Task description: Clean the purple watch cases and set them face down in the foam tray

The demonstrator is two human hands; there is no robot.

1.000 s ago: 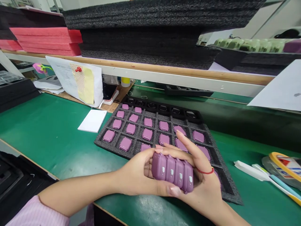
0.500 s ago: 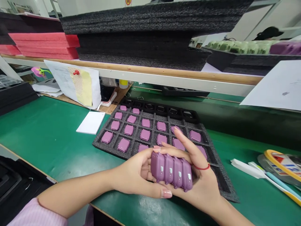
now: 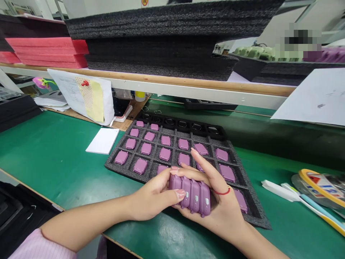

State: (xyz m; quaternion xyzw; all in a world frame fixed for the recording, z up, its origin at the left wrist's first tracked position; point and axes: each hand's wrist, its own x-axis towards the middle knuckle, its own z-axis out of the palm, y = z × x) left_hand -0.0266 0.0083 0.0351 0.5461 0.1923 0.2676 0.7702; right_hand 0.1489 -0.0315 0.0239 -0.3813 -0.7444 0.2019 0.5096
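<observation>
Several purple watch cases (image 3: 194, 196) stand side by side in a row between my two hands, each with a pale button on the side facing me. My left hand (image 3: 153, 201) grips the left end of the row, its thumb lying across the nearest case. The right hand (image 3: 229, 216) cups the row from below and from the right, index finger raised. Behind the hands lies a black foam tray (image 3: 260, 216) divided into compartments, many holding a purple watch case (image 3: 140, 166) face down. My hands hide part of the tray's front.
A white notepad (image 3: 102, 140) lies left of the tray on the green table (image 3: 54, 151). At right are a toothbrush-like tool (image 3: 280, 190) and a clear container with a yellow rim (image 3: 320, 185). Stacked black foam (image 3: 161, 54) fills the shelf (image 3: 188, 90) above.
My left thumb has risen from below the row onto the front of the nearest case. Both hands and the held cases have shifted slightly left.
</observation>
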